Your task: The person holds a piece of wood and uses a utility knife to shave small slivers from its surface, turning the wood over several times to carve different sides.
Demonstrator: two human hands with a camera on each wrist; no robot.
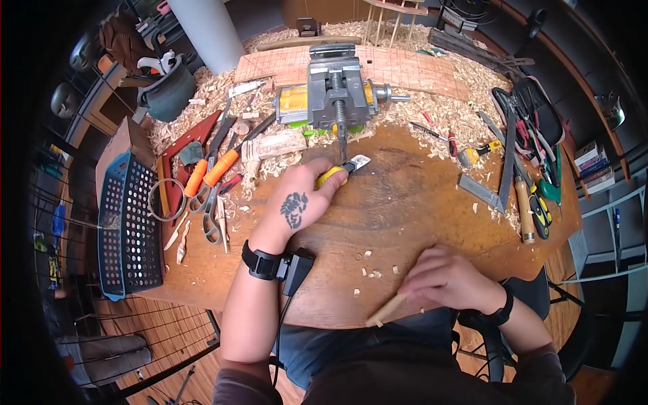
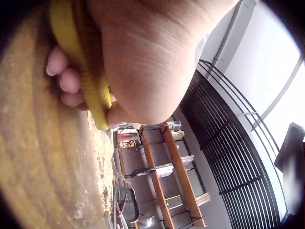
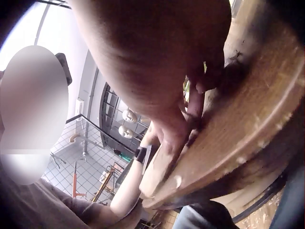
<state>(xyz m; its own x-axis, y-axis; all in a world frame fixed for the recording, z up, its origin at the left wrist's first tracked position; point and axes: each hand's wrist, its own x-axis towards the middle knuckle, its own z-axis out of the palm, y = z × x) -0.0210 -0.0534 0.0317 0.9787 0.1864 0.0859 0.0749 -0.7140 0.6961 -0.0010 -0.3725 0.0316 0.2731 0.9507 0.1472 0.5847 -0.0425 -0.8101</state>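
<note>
My left hand grips a yellow utility knife over the middle of the wooden table. Its broad metal blade points away to the upper right, just in front of the vise. The left wrist view shows fingers curled round the yellow handle. Close to the table's front edge, my right hand holds a slim pale wood piece between thumb and fingers. The free end of that wood slants toward my lap; in the right wrist view the wood lies along the table's rim.
A metal vise stands at the back among wood shavings. Orange-handled scissors and a blue basket are on the left. To the right lie a metal square, a wooden-handled tool and pliers. Small chips dot the front.
</note>
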